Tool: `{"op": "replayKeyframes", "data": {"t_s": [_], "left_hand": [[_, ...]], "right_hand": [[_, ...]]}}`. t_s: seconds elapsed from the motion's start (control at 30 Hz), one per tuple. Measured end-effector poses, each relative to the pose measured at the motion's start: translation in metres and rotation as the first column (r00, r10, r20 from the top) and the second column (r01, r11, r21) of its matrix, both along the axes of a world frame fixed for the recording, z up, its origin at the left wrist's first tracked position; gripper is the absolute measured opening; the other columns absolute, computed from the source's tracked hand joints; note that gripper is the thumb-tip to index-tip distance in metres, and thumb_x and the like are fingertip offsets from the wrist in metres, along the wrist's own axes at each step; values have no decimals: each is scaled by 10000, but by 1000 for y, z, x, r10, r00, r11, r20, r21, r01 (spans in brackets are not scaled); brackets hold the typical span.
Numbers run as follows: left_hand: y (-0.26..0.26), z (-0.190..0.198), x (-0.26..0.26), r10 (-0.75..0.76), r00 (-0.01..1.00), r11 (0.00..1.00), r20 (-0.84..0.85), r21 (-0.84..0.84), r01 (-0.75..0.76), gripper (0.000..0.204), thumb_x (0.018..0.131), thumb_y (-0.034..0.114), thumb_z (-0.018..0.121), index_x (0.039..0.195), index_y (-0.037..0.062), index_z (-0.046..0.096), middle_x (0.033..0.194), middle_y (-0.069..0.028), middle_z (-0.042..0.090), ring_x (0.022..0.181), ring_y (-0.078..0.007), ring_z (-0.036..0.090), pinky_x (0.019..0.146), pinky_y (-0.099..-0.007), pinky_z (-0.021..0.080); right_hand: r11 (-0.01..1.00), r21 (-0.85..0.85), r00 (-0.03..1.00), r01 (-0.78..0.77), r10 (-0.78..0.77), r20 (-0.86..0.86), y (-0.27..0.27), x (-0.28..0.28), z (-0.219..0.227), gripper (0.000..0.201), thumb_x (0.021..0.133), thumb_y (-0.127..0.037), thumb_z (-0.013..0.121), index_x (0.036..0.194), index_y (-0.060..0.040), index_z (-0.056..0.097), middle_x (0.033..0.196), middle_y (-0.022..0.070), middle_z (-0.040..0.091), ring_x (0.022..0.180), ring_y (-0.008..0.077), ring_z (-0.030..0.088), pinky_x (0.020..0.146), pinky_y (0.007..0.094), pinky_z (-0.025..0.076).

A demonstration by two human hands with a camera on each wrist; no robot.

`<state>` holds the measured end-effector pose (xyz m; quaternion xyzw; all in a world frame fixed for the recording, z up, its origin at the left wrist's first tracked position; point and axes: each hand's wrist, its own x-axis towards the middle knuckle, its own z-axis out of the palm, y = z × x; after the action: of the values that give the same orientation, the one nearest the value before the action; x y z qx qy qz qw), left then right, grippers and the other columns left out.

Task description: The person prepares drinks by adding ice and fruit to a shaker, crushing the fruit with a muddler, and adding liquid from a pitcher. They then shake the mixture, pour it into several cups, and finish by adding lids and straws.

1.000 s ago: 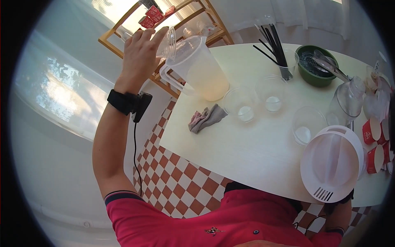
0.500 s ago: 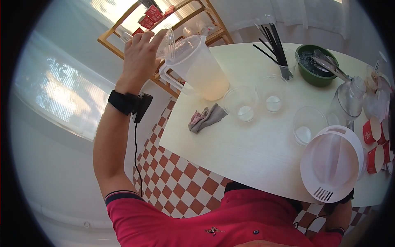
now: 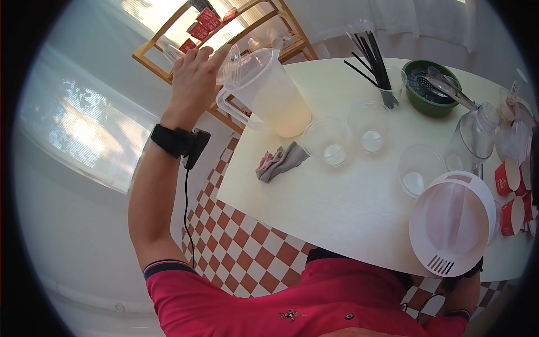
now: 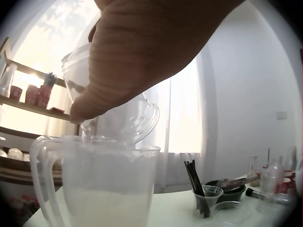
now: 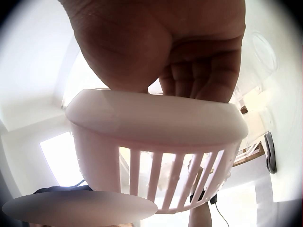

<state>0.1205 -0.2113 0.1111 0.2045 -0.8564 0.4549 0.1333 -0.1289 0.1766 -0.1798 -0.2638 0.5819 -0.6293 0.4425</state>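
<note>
In the head view my left hand (image 3: 195,81) is raised over the table's far left corner and grips a clear plastic cup (image 3: 230,66). The cup is tipped at the rim of a translucent pitcher (image 3: 278,101), which holds pale cloudy liquid. From the left wrist, the cup's ridged rim (image 4: 150,120) shows over the pitcher's mouth, with the thumb along its side. My right hand (image 5: 161,42) holds a white plastic strainer bowl (image 3: 452,224) near the table's front right edge. Its slots face the right wrist camera; the bowl mostly hides this hand in the head view.
Several clear cups (image 3: 370,126) stand mid-table, beside a crumpled grey cloth (image 3: 283,162). Behind them are a cup of black straws (image 3: 387,92) and a green bowl (image 3: 432,106) with utensils. A clear bottle (image 3: 474,135) and red paper cups (image 3: 511,216) crowd the right.
My left hand and the cup have shifted slightly down and right in the head view. The right hand and the strainer bowl stay almost where they were.
</note>
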Motion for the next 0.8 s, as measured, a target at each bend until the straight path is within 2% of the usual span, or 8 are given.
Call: {"op": "replayKeyframes", "data": {"t_s": [0.43, 0.53, 0.63, 0.73, 0.8], "left_hand": [[-1, -2, 1, -23, 1000, 1000, -8, 3, 23, 761, 751, 91, 801, 1444, 238, 522, 1175, -36, 638, 1130, -233, 572, 981, -421, 440], [1, -1, 0, 39, 999, 999, 11, 14, -39, 751, 730, 247, 844, 1418, 211, 545, 1220, -40, 623, 1181, -258, 566, 976, -420, 447], [-1, -3, 1, 23, 1000, 1000, -4, 19, -23, 785, 714, 257, 858, 1427, 209, 535, 1200, -40, 628, 1165, -264, 572, 959, -417, 453], [3, -4, 1, 136, 990, 982, -24, 132, -132, 804, 717, 241, 859, 1443, 221, 514, 1225, -69, 627, 1165, -296, 580, 990, -434, 457], [2, -6, 4, 87, 978, 965, -191, 258, -35, 777, 737, 178, 845, 1439, 189, 514, 1235, -102, 641, 1160, -293, 611, 997, -436, 481]], "right_hand": [[1000, -7, 1000, -21, 21, -5, -2, 4, -2, 346, 992, -130, 588, 1314, -3, 572, 1181, 81, 679, 1024, 151, 651, 862, 271, 545], [1000, -6, 1000, -24, 24, -5, -2, 5, -2, 347, 991, -127, 590, 1315, -3, 572, 1180, 80, 679, 1023, 149, 650, 862, 269, 544], [999, -6, 999, -31, 31, -10, -3, 5, 0, 348, 990, -123, 591, 1316, -2, 572, 1179, 80, 680, 1022, 147, 649, 863, 268, 542], [999, -7, 999, -33, 33, -12, -5, 4, 2, 349, 989, -119, 592, 1317, -2, 572, 1179, 79, 680, 1021, 145, 648, 864, 266, 540], [999, -19, 999, -40, 39, -14, -8, 3, 6, 349, 988, -117, 593, 1317, -2, 572, 1178, 79, 680, 1020, 143, 648, 864, 266, 539]]}}
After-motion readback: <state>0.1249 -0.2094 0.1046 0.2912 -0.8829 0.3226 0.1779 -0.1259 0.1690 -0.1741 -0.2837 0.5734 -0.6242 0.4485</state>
